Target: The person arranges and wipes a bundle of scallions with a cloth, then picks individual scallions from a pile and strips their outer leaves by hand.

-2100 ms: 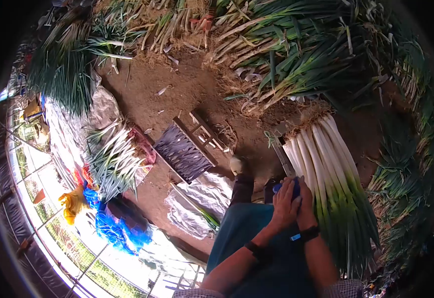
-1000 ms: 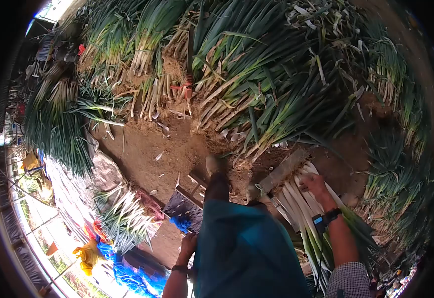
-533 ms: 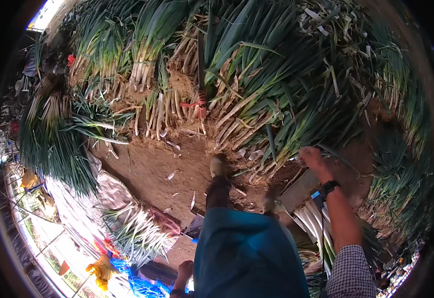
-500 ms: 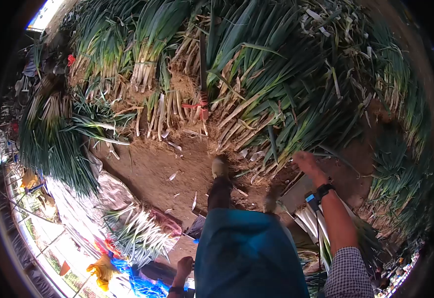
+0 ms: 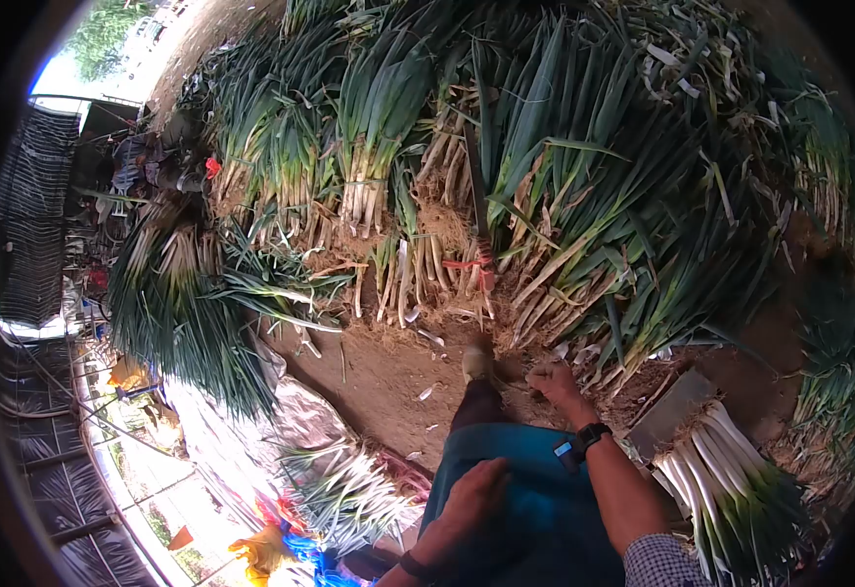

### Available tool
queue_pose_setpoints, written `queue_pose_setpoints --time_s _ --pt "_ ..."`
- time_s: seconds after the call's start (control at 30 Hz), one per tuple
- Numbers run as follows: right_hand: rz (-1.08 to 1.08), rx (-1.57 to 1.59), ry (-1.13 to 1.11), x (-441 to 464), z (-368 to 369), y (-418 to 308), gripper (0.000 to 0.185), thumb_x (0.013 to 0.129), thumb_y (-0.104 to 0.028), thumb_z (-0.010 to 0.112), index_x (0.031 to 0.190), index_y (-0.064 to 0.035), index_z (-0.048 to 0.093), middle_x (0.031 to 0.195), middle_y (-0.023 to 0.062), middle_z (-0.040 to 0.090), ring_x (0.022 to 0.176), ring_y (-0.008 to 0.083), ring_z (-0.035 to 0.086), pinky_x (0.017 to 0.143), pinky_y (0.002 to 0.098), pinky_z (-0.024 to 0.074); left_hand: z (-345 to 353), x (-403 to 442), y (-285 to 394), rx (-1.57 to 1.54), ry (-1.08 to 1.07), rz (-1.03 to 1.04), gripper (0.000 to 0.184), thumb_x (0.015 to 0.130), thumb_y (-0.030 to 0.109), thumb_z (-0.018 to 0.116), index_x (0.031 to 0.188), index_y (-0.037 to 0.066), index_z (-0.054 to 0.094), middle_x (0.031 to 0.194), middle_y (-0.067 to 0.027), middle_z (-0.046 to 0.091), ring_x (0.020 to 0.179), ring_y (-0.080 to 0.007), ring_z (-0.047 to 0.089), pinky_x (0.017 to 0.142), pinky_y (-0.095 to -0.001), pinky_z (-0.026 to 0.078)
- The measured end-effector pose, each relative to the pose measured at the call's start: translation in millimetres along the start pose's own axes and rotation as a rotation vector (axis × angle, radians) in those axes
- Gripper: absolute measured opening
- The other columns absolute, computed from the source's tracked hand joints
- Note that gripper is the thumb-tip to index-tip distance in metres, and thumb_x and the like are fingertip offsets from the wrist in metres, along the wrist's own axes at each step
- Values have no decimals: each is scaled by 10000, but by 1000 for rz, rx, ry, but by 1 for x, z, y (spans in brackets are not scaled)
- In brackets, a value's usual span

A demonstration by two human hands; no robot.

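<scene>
My right hand (image 5: pixel 557 385) reaches forward over the soil, close to the root ends of a large heap of long green onions (image 5: pixel 604 186). Its fingers are curled together; whether something thin is pinched in them is hidden. Over the teal apron (image 5: pixel 535 514) on my lap is my left hand (image 5: pixel 479 491), its back towards me. Blur and the angle hide its fingers. To the right of my right forearm lies a bundle of cleaned green onions (image 5: pixel 726 474), white stalks fanned out, its upper end near a flat grey board (image 5: pixel 672 411).
More green onions (image 5: pixel 188 313) stand in a pile at left. Peeled ones (image 5: pixel 354 484) lie on a pale sheet (image 5: pixel 222 430) at lower left. A dark upright bar (image 5: pixel 476 186) tied with red string (image 5: pixel 484 269) rises from the heap. My shoe (image 5: pixel 477 362) rests on the soil.
My left hand has come up from the lower left to above my lap. My right hand has drawn back from the heap. The view has swung left, and the cleaned bundle shows more fully.
</scene>
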State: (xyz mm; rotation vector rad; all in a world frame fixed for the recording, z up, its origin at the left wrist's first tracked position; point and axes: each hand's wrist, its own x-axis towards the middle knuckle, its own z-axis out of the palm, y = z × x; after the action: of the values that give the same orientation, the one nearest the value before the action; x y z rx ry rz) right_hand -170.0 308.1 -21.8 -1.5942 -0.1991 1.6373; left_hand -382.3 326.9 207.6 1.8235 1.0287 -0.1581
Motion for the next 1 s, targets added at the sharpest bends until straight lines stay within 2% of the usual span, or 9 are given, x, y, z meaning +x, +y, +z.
queue_pose_setpoints --time_s 0.1,0.23,0.3,0.33,0.5,0.6,0.73,0.83,1.0 --pt "-23 -54 73 31 -10 -5 225 875 -157 773 1015 10 714 807 65 704 697 154 681 591 338 541 9 50 -7 191 -124 200 336 955 183 608 1238 11 556 1048 -169 647 941 -373 641 794 -472 517" --pt "-69 -145 213 100 -3 -20 214 857 -173 771 962 5 713 750 62 694 634 121 643 556 314 503 -2 116 -29 131 -234 193 394 923 165 674 1266 -2 576 1132 -213 665 1006 -406 645 842 -465 533" --pt "-77 -208 188 140 7 -7 251 836 -185 775 1000 -4 719 752 51 698 659 135 651 581 324 514 -19 127 -36 101 -189 125 384 927 170 670 1254 -9 576 1121 -215 668 986 -411 651 824 -469 539" --pt "-71 -299 178 166 14 -6 325 809 -250 799 1006 -4 722 809 91 720 729 181 683 652 333 539 -27 132 -50 75 -169 123 358 921 151 659 1238 11 571 1045 -169 661 937 -354 644 794 -454 513" --pt "-219 -635 520 278 74 -14 579 780 -355 796 1212 -2 638 996 210 728 955 350 708 846 463 548 -86 134 -129 14 -128 -86 357 931 159 658 1247 10 585 1103 -203 663 970 -380 642 824 -470 512" --pt "57 -817 484 314 98 -57 587 792 -367 776 1201 17 605 1007 240 718 983 399 698 863 497 541 -111 128 -197 -19 -133 -253 356 935 159 651 1247 1 585 1102 -229 654 972 -411 633 835 -491 505" --pt "-15 -936 586 342 109 -33 499 805 -389 761 1084 1 622 937 207 718 899 413 698 817 474 556 -137 129 -233 92 -64 -327 363 928 157 652 1243 -11 585 1095 -256 646 966 -441 622 836 -515 498" --pt "-160 -719 416 295 114 -39 469 820 -393 752 1075 -20 628 901 173 721 843 365 710 768 447 566 -139 129 -240 42 -36 -280 372 927 157 650 1251 -11 578 1093 -252 645 962 -438 622 833 -512 500" --pt "-417 -514 436 263 138 -75 410 838 -369 752 1027 -23 638 848 159 712 778 317 707 706 441 552 -131 143 -202 -15 -125 -178 373 942 164 638 1274 9 568 1111 -221 647 981 -418 626 833 -495 509"
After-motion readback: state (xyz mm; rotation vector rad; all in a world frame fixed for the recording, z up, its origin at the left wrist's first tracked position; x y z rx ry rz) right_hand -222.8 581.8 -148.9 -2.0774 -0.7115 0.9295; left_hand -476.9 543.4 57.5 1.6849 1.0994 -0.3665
